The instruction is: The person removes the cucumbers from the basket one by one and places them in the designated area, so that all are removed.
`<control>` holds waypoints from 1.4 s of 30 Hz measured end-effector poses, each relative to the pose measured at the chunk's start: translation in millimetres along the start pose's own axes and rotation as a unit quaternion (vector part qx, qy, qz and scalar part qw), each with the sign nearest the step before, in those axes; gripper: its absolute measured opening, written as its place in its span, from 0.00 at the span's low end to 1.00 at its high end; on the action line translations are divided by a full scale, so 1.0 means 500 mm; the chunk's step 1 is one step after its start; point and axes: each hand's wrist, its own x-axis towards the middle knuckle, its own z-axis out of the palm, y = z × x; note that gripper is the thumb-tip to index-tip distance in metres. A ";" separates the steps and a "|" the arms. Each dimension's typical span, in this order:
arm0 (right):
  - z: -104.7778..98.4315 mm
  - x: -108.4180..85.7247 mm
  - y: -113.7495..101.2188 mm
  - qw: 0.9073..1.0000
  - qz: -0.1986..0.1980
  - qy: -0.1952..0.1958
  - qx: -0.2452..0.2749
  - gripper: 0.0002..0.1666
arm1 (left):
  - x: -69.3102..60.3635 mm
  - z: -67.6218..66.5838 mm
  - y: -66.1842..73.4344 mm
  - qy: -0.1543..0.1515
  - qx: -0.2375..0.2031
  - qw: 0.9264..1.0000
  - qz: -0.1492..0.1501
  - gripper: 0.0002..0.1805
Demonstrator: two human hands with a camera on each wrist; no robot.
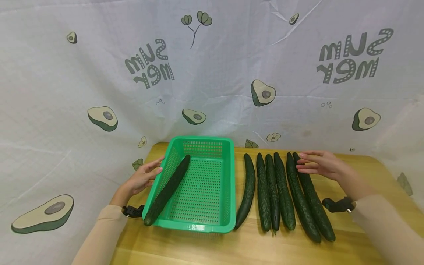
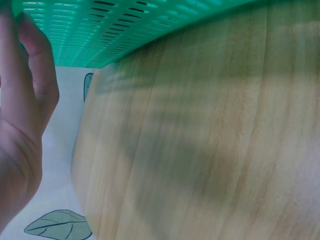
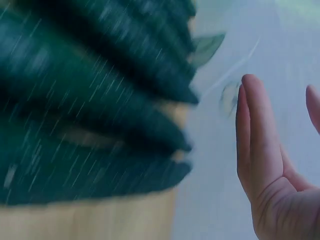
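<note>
A green plastic basket (image 1: 202,139) with slotted walls stands on the table. Inside it one long dark-green cucumber (image 1: 169,189) leans diagonally, its near end up on the front left corner of the rim. My left hand (image 1: 141,178) is at the outside of the basket's left wall, fingers loosely extended; in the left wrist view they reach up beside the slotted wall. To the right of the basket, several cucumbers (image 1: 264,195) lie side by side. My right hand (image 1: 319,165), fingers fairly straight and holding nothing, hovers by the far end of the rightmost cucumber (image 1: 316,202).
The wooden table (image 1: 357,184) backs onto a pale hanging cloth (image 1: 225,73) printed with avocados and lettering. One curved cucumber (image 1: 246,191) lies close against the basket's right side. Black straps circle both wrists.
</note>
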 end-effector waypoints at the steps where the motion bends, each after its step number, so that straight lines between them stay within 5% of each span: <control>1: 0.014 0.004 -0.009 1.000 -0.002 -0.001 -0.004 0.27 | 0.002 -0.001 0.000 -0.001 0.000 1.000 0.001 0.36; 8: 0.120 0.040 -0.069 0.999 -0.033 -0.016 -0.018 0.44 | 0.005 -0.001 -0.002 0.003 0.000 1.000 -0.008 0.36; 17: 0.255 0.100 -0.113 0.997 -0.055 -0.045 -0.004 0.40 | 0.001 -0.002 -0.004 0.002 0.003 1.000 -0.002 0.35; 34: 0.508 0.210 -0.088 0.995 -0.010 -0.092 0.043 0.31 | 0.003 0.001 -0.007 0.009 0.013 1.000 -0.008 0.35; 42: 0.588 0.245 -0.057 0.995 0.027 -0.069 0.069 0.30 | 0.003 0.000 -0.006 0.009 0.011 1.000 -0.005 0.35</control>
